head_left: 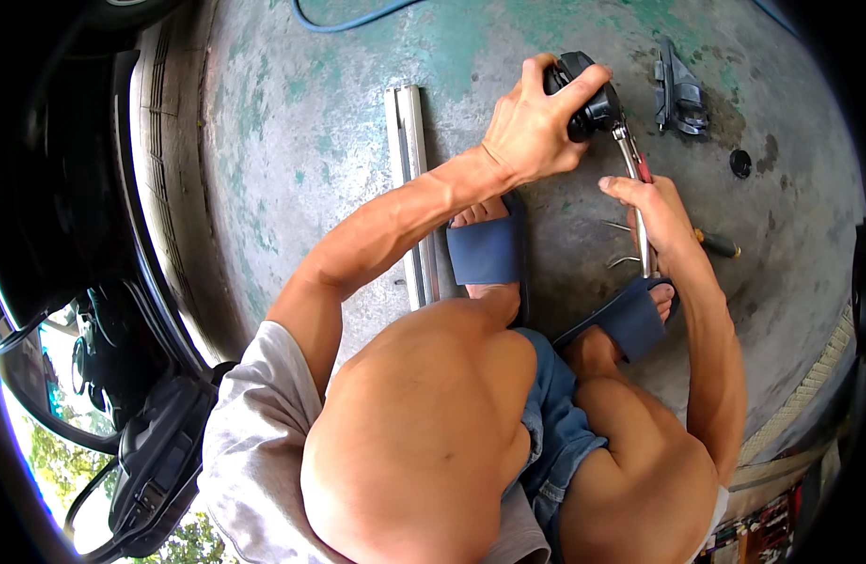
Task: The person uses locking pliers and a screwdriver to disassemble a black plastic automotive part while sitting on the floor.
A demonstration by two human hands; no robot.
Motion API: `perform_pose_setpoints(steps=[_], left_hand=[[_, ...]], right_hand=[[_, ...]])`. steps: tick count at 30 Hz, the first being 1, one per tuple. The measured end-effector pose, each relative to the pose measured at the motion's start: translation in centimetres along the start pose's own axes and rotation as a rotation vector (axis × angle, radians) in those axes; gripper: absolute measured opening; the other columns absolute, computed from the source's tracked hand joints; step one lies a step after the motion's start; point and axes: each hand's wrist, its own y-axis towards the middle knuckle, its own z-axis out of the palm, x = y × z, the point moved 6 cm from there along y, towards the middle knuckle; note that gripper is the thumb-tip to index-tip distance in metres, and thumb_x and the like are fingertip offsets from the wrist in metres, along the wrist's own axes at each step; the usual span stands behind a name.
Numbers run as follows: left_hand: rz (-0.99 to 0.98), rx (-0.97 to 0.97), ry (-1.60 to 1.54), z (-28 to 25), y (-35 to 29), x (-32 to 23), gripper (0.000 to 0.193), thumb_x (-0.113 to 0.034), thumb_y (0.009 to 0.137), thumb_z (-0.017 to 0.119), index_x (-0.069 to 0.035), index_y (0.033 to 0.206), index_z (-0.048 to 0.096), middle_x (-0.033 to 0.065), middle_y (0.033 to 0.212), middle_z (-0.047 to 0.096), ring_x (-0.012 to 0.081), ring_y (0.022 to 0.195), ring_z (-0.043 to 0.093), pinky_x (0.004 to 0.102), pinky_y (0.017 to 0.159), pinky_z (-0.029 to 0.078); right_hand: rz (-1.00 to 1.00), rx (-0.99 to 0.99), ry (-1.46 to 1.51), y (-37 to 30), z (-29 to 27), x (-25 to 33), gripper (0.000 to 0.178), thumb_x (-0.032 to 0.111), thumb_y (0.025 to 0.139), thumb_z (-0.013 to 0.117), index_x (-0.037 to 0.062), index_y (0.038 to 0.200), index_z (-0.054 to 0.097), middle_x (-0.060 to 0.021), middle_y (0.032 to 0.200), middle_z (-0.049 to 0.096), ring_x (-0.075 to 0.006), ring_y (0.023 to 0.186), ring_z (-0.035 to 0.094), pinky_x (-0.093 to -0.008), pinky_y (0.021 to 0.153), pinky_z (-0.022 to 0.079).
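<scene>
My left hand (543, 127) reaches forward and grips a rounded black part (598, 108), fingers over its top and side. My right hand (661, 214) is closed around a long chrome pliers-like tool (642, 235) with a red piece along it. The tool's far end meets the lower edge of the black part; the exact contact is too small to make out. Just right of my right hand, a screwdriver (720, 244) with a dark and yellow handle lies on the floor. Thin metal pieces (624, 261) show beside my right wrist, partly hidden by the tool.
A grey-black bracket-like part (682, 99) and a small round black cap (740, 164) lie on the concrete floor to the right. A long silver rail (409, 141) rests left of my feet. A blue hose (348, 25) curves at the far edge. A dark vehicle (57, 188) stands left.
</scene>
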Motion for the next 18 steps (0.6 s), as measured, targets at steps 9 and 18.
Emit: perform_pose_setpoints(steps=[9, 18], left_hand=[[0.047, -0.076, -0.323, -2.2, -0.5, 1.7, 0.085, -0.013, 0.06, 0.087, -0.012, 0.138, 0.055, 0.0138, 0.115, 0.066, 0.0283, 0.107, 0.066, 0.037, 0.099, 0.051], [0.064, 0.048, -0.948, -4.3, -0.4, 0.5, 0.088, -0.005, 0.049, 0.087, -0.001, 0.131, 0.057, 0.0087, 0.12, 0.066, 0.0192, 0.108, 0.064, 0.0331, 0.099, 0.048]], right_hand=[[-0.104, -0.057, -0.186, -3.1, -0.2, 0.7, 0.024, 0.018, 0.072, 0.068, -0.0014, 0.076, 0.055, -0.0056, 0.064, 0.049, -0.0141, 0.063, 0.045, -0.0374, 0.058, 0.04], [-0.434, -0.11, -0.383, -8.3, -1.1, 3.2, 0.039, 0.009, 0.066, 0.068, -0.0067, 0.1, 0.059, -0.0199, 0.067, 0.058, -0.0307, 0.058, 0.052, -0.0383, 0.064, 0.049]])
